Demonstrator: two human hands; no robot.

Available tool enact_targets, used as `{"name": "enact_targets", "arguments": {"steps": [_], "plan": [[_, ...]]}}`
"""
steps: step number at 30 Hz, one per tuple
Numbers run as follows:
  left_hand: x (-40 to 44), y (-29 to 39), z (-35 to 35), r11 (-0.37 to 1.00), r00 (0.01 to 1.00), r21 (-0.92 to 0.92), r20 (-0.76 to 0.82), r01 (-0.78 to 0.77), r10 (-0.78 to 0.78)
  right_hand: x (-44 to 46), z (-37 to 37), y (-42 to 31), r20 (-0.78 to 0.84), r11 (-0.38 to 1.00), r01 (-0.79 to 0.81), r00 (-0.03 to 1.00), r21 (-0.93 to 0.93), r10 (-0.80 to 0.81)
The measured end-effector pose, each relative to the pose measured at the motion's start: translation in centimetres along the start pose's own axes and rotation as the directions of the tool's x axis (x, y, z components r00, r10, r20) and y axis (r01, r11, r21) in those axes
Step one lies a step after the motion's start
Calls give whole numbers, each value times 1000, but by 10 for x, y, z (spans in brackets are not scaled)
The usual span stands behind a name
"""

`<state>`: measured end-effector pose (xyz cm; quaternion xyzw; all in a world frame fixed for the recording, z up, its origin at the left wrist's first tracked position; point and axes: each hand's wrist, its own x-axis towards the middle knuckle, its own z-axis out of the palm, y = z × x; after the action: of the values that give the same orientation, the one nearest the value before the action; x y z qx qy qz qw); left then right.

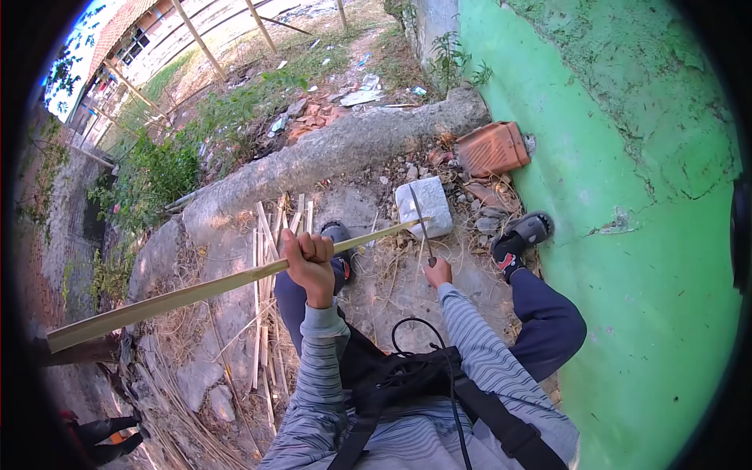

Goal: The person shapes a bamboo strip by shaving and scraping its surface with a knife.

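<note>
My left hand (309,265) is closed around a long split bamboo strip (180,294). The strip runs from the lower left, where its wide end is, up to a narrow tip over a white block (435,200). In my right hand (438,272) is a knife (419,210), gripped by its dark handle. Its blade points away from me and crosses the strip near the tip, above the block. Whether the blade touches the strip or the block I cannot tell. The block lies on the ground between my feet.
Thin bamboo strips (262,313) lie in a pile left of my legs. A green wall (627,290) stands close on my right, with an orange clay tile (492,149) against it. A low concrete ledge (313,153) crosses ahead. Another person's legs (106,439) show at lower left.
</note>
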<state>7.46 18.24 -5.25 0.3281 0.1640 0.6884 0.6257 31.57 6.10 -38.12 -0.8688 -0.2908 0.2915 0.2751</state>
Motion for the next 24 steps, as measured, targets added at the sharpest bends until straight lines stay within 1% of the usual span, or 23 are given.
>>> {"name": "enact_targets", "arguments": {"steps": [1, 3, 4, 5, 7, 8, 9, 11, 12, 14, 15, 16, 18, 19, 20, 23, 24], "plan": [[0, 1, 1, 1000, 1000, -2, 1, -1, 1, -3, 0, -1, -2, 1000, 1, 1000, -1, -1], [0, 1, 6, 999, 1000, 39, 20, -6, 6, -8, -2, -1, 5, 997, 69, 998, 38, -69], [0, 2, 9, 998, 998, 61, 51, -24, 21, -17, -10, -12, 68, 996, 87, 994, 28, -89], [0, -1, 9, 998, 999, 61, 46, -17, 14, -29, -17, -21, 70, 996, 81, 994, 23, -82], [3, -2, 7, 999, 998, 50, 59, -7, 4, -39, -15, -28, 59, 968, 218, 972, 121, -226], [6, -1, 7, 999, 998, 53, 62, -11, 8, -41, -16, -33, 30, 957, 266, 962, 115, -271], [7, 2, 10, 999, 1000, 34, 25, -1, 1, -39, -16, -34, 29, 956, 269, 961, 120, -275], [7, 6, 16, 1000, 999, -14, -50, 20, -21, -34, -22, -32, 21, 973, 201, 979, 112, -204], [7, 18, 21, 1000, 1000, 2, 17, 21, -21, -27, -23, -26, 15, 973, 200, 979, 112, -203], [6, 43, 38, 1000, 999, -13, 40, 3, -2, -13, -19, -11, -45, 986, 164, 986, 41, -162], [4, 53, 44, 999, 998, -24, 56, -24, 25, -15, -22, -14, -46, 986, 161, 986, 44, -158], [2, 57, 48, 1000, 993, -6, 111, -28, 28, -17, -30, -24, -52, 984, 162, 986, 75, -158], [-2, 59, 55, 999, 993, -22, 111, -32, 34, -18, -49, -42, -57, 980, 169, 985, 102, -164], [-5, 63, 60, 999, 993, -33, 111, -30, 33, -19, -55, -51, -57, 966, 223, 974, 129, -218], [-7, 77, 64, 999, 993, -32, 110, -34, 37, -22, -61, -59, -58, 949, 275, 961, 155, -269], [-11, 160, 89, 988, 979, -8, 133, -156, 156, -12, -72, -56, -48, 940, 291, 957, 179, -287], [-10, 173, 84, 988, 976, -23, 153, -152, 154, -16, -74, -60, -75, 927, 338, 941, 164, -330]]}}
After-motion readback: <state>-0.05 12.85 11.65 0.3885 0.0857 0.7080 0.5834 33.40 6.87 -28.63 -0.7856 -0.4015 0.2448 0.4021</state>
